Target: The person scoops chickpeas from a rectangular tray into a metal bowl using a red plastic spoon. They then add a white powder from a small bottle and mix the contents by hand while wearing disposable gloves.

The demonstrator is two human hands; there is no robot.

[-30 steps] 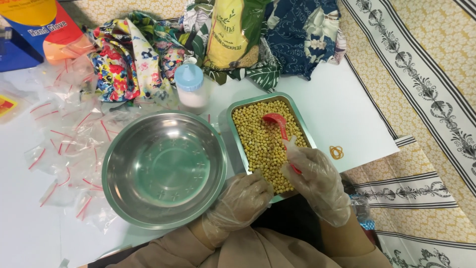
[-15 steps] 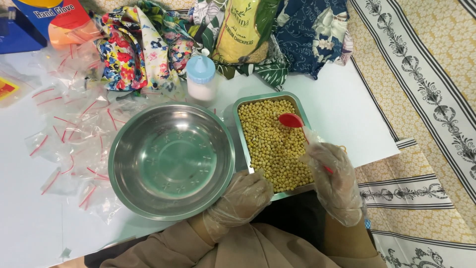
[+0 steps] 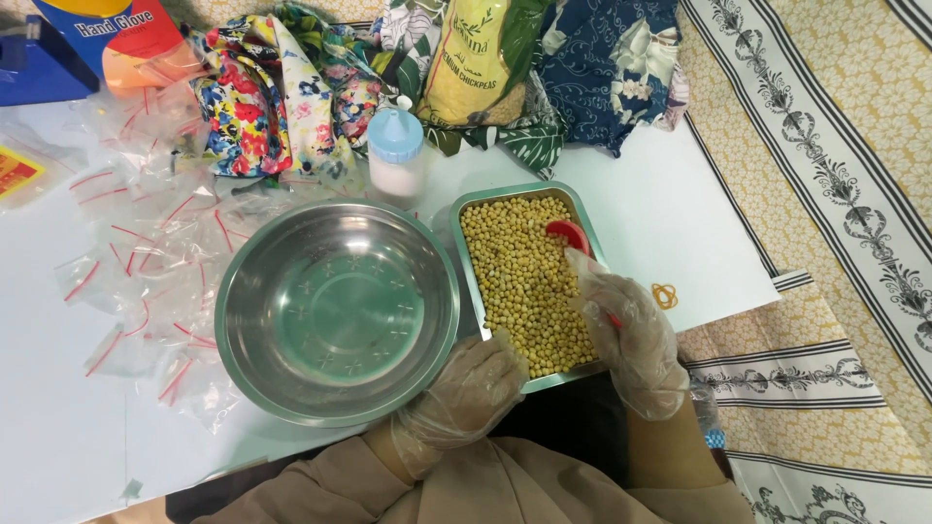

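Observation:
A rectangular metal tray (image 3: pixel 465 207) full of yellow chickpeas (image 3: pixel 519 277) lies on the white table. My right hand (image 3: pixel 626 335), in a clear plastic glove, holds a red scoop (image 3: pixel 569 236) whose bowl rests in the chickpeas at the tray's right side. My left hand (image 3: pixel 468 393), also gloved, grips the tray's near left corner. A round steel bowl (image 3: pixel 336 309) with nothing in it sits just left of the tray, touching it.
Several small clear zip bags with red strips (image 3: pixel 146 262) lie left of the bowl. A white bottle with a blue cap (image 3: pixel 395 155), a chickpea packet (image 3: pixel 476 63) and floral cloths (image 3: pixel 282 92) stand behind. An orange rubber band (image 3: pixel 664 296) lies by the table's right edge.
The red scoop has moved slightly along the tray's right side in the chickpeas. My left hand stays on the tray's corner. The view has shifted a little.

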